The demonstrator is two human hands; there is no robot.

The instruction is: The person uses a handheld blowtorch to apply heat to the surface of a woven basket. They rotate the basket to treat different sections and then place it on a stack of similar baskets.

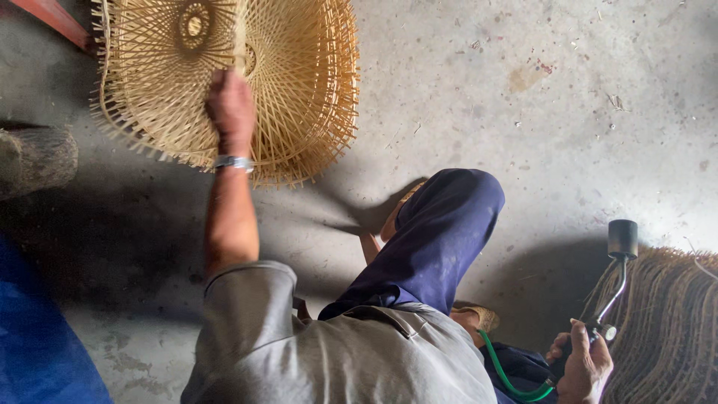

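My left hand [230,105] reaches forward and grips the woven bamboo frame [299,82], a stack of round open-weave pieces lying on the concrete floor at the top left. A metal watch sits on that wrist. My right hand [585,365] at the bottom right is closed on the handle of a gas torch [619,258], whose black head points up and away. A green hose [508,378] runs from the torch past my knee.
A darker woven bamboo piece [666,329] lies at the right edge beside the torch. A wooden log [34,158] sits at the left, blue cloth [37,337] below it, and a red bar [52,19] at the top left. My knee in blue trousers [437,232] is bent in the middle.
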